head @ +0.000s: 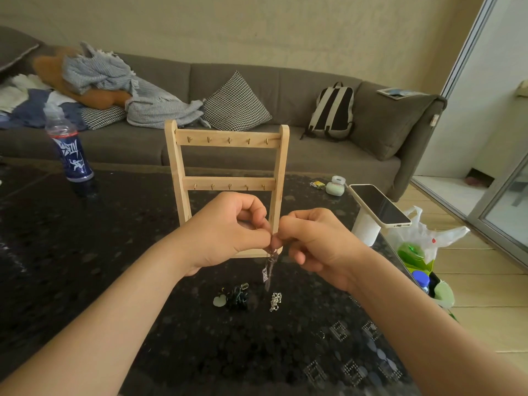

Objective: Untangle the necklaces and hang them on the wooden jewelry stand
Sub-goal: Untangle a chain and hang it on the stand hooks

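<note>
Dangling vertically, free end down: necklace (269,267)

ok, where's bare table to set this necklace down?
Free: table left of the stand, between bottle and left arm; also the near strip below the silver chain. Crowded: before the stand (dark tangle, chain) and the right edge by the phone.

white lettering on bottle label (73,155) unreadable, necklace tag (265,274) too blurred

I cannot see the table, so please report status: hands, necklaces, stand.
Left hand and right hand pinch dark necklace, tag dangling. Wooden stand hooks bare. Silver chain, dark bundle on table. Nothing blocks stand.
</note>
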